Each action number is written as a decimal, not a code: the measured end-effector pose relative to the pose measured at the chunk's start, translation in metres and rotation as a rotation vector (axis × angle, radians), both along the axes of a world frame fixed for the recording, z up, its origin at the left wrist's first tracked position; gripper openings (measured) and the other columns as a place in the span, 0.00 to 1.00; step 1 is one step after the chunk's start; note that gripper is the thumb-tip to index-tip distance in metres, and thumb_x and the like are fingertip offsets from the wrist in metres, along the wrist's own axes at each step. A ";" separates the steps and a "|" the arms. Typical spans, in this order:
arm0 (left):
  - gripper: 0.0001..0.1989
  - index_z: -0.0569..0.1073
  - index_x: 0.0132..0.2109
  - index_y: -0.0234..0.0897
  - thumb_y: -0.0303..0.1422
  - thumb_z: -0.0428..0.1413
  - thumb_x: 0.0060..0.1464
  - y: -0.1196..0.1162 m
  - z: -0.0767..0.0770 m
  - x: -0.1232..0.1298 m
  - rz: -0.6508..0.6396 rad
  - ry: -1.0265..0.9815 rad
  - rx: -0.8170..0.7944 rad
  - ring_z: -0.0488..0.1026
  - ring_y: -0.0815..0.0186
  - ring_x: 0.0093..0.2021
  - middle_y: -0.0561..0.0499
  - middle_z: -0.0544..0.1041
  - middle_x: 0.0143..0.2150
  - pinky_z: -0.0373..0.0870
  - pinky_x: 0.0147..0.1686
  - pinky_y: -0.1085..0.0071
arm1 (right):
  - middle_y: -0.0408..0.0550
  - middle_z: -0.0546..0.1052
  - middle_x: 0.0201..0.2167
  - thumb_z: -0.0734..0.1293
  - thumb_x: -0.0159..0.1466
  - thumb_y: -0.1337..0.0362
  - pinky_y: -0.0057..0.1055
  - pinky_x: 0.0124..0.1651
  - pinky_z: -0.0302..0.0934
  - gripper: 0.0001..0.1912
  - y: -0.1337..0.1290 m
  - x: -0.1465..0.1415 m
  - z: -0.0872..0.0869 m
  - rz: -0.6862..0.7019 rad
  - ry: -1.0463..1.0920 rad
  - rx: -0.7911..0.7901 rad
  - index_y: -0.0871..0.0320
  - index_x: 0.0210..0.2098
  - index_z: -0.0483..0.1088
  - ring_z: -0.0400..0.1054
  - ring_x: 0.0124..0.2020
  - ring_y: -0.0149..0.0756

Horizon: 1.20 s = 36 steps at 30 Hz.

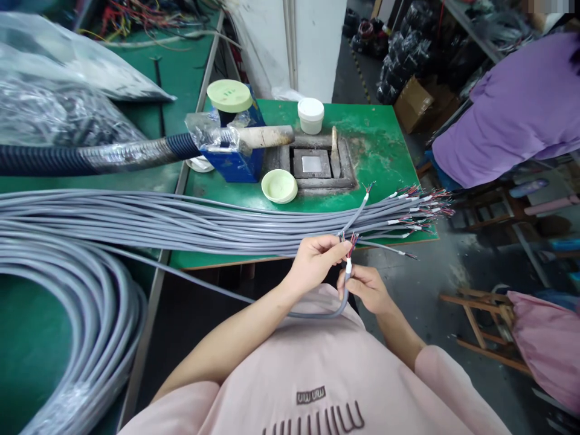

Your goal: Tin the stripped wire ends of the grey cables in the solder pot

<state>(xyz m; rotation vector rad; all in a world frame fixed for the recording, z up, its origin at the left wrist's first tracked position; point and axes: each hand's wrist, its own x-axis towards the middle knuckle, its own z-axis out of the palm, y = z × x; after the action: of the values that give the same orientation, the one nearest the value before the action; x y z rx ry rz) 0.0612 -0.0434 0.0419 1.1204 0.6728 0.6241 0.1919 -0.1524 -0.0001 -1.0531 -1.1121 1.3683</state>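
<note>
A grey multi-core cable [317, 314] curves up in front of my body, its white-banded end pointing upward with thin coloured wires [351, 244] fanned out. My left hand [318, 258] pinches those wires between thumb and fingers. Lower down, my right hand [365, 287] grips the grey cable just below the white band. Right behind my hands lies a thick bundle of similar grey cables [254, 226] along the bench, their stripped, coloured ends [421, 208] gathered at the right edge.
A solder pot [312, 163] with a wooden-looking stick [335, 151] sits on the green bench [380, 139]. Around it are a white tub [310, 116], a pale green dish [279, 186] and a hose [154, 154] on a blue box [238, 163]. Coiled cable [122, 302] lies left; a person in purple [521, 115] is at right.
</note>
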 end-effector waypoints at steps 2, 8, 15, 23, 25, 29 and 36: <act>0.16 0.74 0.24 0.33 0.41 0.60 0.53 0.000 0.003 -0.001 0.017 0.002 0.022 0.62 0.74 0.24 0.55 0.69 0.21 0.60 0.27 0.77 | 0.46 0.75 0.24 0.65 0.65 0.56 0.28 0.29 0.62 0.14 0.002 0.000 0.000 0.021 0.022 0.003 0.61 0.34 0.74 0.68 0.24 0.31; 0.17 0.74 0.24 0.33 0.41 0.61 0.52 -0.004 0.008 -0.007 0.067 0.014 0.031 0.61 0.74 0.23 0.55 0.68 0.20 0.59 0.25 0.76 | 0.47 0.75 0.23 0.65 0.64 0.53 0.30 0.29 0.61 0.16 0.004 -0.004 -0.007 0.063 0.083 -0.001 0.61 0.31 0.74 0.66 0.24 0.32; 0.16 0.74 0.23 0.33 0.41 0.61 0.51 -0.006 0.009 -0.010 0.083 0.028 0.047 0.63 0.73 0.23 0.54 0.69 0.20 0.61 0.25 0.76 | 0.47 0.74 0.22 0.66 0.63 0.52 0.30 0.28 0.61 0.17 0.002 -0.007 -0.011 0.056 0.106 -0.007 0.60 0.30 0.73 0.66 0.23 0.33; 0.17 0.73 0.22 0.34 0.41 0.60 0.53 -0.005 0.011 -0.013 0.082 0.011 0.035 0.63 0.73 0.21 0.53 0.69 0.19 0.61 0.24 0.75 | 0.46 0.76 0.24 0.70 0.59 0.50 0.31 0.29 0.64 0.16 0.007 -0.010 -0.001 -0.029 0.050 -0.001 0.58 0.34 0.69 0.69 0.24 0.33; 0.18 0.72 0.21 0.34 0.41 0.60 0.53 -0.005 0.011 -0.013 0.071 0.003 0.056 0.64 0.72 0.21 0.53 0.69 0.18 0.62 0.25 0.74 | 0.42 0.75 0.24 0.73 0.55 0.52 0.29 0.28 0.64 0.19 0.013 -0.014 0.008 -0.165 0.025 0.012 0.55 0.36 0.65 0.68 0.23 0.32; 0.17 0.73 0.21 0.34 0.39 0.60 0.53 -0.004 0.011 -0.012 0.098 -0.046 0.102 0.66 0.72 0.24 0.53 0.70 0.21 0.64 0.28 0.74 | 0.36 0.72 0.21 0.72 0.57 0.60 0.26 0.26 0.62 0.14 0.027 -0.022 0.027 -0.391 -0.074 -0.003 0.54 0.34 0.62 0.66 0.20 0.28; 0.11 0.79 0.30 0.35 0.39 0.62 0.51 -0.001 0.004 -0.011 0.134 -0.151 -0.103 0.68 0.71 0.25 0.52 0.75 0.25 0.65 0.28 0.74 | 0.38 0.74 0.20 0.69 0.61 0.61 0.27 0.24 0.62 0.08 0.034 -0.023 0.034 -0.406 -0.129 0.020 0.56 0.32 0.65 0.67 0.19 0.28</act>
<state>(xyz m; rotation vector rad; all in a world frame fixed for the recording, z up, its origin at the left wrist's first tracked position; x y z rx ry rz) 0.0501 -0.0446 0.0455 0.9285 0.6456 0.7716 0.1686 -0.1188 0.0342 -1.2858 -0.9367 0.9764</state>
